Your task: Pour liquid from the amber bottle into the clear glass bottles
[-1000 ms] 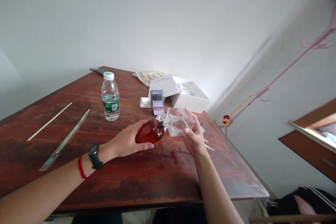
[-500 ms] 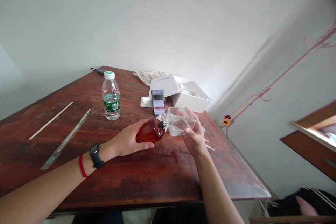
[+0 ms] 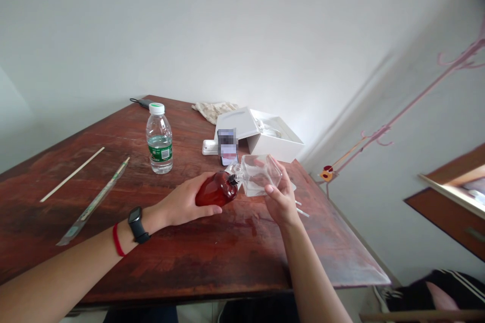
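Here we are at the middle of the table, both hands up and working together: the left hand [image 3: 181, 206] is wrapped firmly around the amber bottle [image 3: 216, 190], fingers curled closed over its body, while the right hand [image 3: 281, 203] comes up from the lower right, only partly closed, with its fingertips pressed against the glass bottle [image 3: 262, 175]. And look at that line-up! The two bottles lie almost on their sides, end to end, on one long axis running across the frame and rising slightly to the right, with amber on the left and clear glass on the right. Their necks meet just right of centre, at a black collar [image 3: 232, 179], though from up here I can't tell whether they're joined or only touching. Neither bottle rests on the table [image 3: 242, 255]; both are held above it. Behind them, toward the top of the table, stand the water bottle [image 3: 159, 142] and the white box [image 3: 261, 133], with a blurred phone [image 3: 228, 147] just in front of the box, and on the left wrist sit a black watch [image 3: 137, 224] and a red band [image 3: 118, 240].
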Available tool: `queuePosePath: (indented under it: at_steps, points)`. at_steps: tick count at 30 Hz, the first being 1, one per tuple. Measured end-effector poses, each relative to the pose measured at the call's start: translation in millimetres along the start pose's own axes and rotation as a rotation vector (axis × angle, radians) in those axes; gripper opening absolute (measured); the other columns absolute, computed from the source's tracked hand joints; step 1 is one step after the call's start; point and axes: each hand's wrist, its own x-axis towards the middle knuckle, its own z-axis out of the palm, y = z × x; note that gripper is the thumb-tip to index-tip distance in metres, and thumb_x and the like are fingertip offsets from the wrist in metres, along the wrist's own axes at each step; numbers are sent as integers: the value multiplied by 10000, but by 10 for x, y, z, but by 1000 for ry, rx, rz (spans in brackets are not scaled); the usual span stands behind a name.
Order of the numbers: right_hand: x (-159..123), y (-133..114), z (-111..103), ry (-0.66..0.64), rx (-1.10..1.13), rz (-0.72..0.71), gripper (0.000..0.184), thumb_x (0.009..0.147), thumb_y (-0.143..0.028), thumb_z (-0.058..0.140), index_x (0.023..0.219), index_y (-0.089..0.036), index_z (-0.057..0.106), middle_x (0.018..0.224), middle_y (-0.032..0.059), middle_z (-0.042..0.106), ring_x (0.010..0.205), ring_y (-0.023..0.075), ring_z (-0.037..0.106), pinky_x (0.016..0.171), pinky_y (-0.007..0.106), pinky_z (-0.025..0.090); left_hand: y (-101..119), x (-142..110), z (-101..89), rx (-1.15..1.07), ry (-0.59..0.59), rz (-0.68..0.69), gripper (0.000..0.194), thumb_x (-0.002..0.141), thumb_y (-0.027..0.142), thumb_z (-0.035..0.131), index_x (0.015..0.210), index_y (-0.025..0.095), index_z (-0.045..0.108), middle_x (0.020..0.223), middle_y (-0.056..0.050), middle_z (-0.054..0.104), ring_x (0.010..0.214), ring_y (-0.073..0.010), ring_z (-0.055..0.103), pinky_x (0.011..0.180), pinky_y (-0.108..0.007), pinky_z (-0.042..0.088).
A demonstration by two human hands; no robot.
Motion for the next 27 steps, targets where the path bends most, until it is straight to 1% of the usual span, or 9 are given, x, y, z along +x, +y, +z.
queuePosePath:
  at_steps: [5,8,13,17,24,27]
  points:
    - [-2,-4,8,-7,37,-1,670,703,-387,973,1318,-354,713,1304,63,783,1064,293,745,928,472,612,-5,2,2,-13,-9,0,748,873,544,840,1493,244,547,1457,-138,693,1294,-370,685,1107,-492,536]
    - [-5,-1,11,5,34,0,683,691,-396,978,1319,-348,712,1307,68,779,1119,307,733,953,486,608,0,5,-1,-11,-9,3,755,869,543,843,1491,235,547,1450,-141,696,1288,-370,689,1109,-493,532]
    - [-3,2,11,26,-2,0,701,680,-438,979,1318,-341,706,1316,76,769,1171,338,710,1004,541,583,11,5,-5,-11,-13,0,742,875,540,838,1487,238,548,1448,-135,699,1286,-367,692,1100,-483,540]
    - [-3,0,5,13,5,4,697,683,-428,976,1321,-352,705,1306,68,770,1140,329,720,985,525,584,2,5,-3,-4,-14,-7,747,866,543,844,1481,236,549,1449,-136,697,1282,-368,694,1088,-480,548]
    - [-6,10,-5,16,-37,1,703,696,-468,957,1339,-369,690,1325,63,751,1168,337,702,1003,548,570,-5,6,-8,8,-11,3,749,865,553,843,1482,244,551,1440,-138,701,1269,-365,698,1087,-488,546]
    - [-8,9,-3,24,-33,-11,701,696,-460,960,1339,-355,701,1310,68,760,1200,338,692,1006,536,576,-4,2,-5,8,-5,5,747,869,551,841,1484,240,554,1442,-144,700,1275,-370,694,1091,-493,543]
